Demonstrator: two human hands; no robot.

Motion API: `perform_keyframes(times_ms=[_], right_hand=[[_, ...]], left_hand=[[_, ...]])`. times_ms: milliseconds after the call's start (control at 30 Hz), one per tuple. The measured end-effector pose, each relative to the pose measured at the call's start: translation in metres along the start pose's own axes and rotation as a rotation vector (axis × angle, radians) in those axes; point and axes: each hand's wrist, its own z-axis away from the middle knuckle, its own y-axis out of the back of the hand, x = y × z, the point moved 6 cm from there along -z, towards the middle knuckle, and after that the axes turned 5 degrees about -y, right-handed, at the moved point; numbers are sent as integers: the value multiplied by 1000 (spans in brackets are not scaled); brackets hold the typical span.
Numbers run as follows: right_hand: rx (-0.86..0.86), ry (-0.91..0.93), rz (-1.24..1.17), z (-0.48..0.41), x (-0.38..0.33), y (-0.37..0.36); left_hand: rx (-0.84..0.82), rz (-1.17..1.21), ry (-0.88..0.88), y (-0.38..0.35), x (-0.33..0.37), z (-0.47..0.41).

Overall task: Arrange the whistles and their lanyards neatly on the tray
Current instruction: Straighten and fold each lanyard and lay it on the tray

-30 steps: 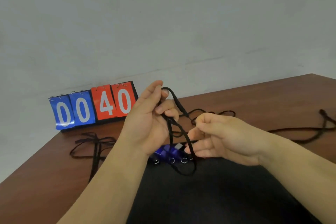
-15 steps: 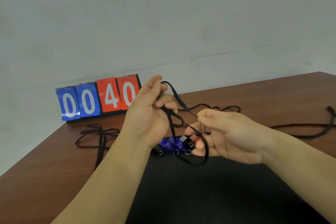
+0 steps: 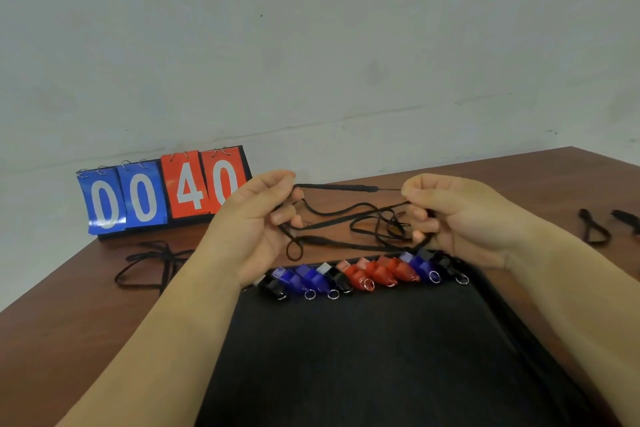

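While both hands are raised just above the far edge of the flat black tray (image 3: 381, 357), a thin black cord lanyard (image 3: 332, 187) runs taut between them. The left hand (image 3: 256, 222) pinches the thicker end between thumb and forefinger, its other fingers curled round a small loop that hangs below. The right hand (image 3: 460, 215) pinches the thin end, and its lower fingers are curled on the slack strands that sag in loose tangles between the two hands. Below them, small plastic whistles (image 3: 360, 276) in black, blue and red lie side by side in one row along the tray's far edge, touching one another, their metal rings towards the person. The tray sits on a brown wooden table (image 3: 69, 322). A loose black lanyard (image 3: 152, 263) lies bunched on the table to the left, and further black cords (image 3: 594, 229) lie well off to the right. A flip scoreboard (image 3: 162, 192) with blue and red cards reading 00 and 40 stands against the wall.
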Motion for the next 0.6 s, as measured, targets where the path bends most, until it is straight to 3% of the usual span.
perform_keyframes(times_ms=[233,433,500,600], right_hand=[[78,43,28,-8,0,20],[81,35,12,-12,5,22],[83,33,7,-13,5,23],[85,29,-17,-13,5,24]], left_hand=[[14,-379,25,10,-4,0],[123,-848,-126,20,8,0],[162,-769,-146,22,9,-1],[153,-333,-76,20,4,-3]])
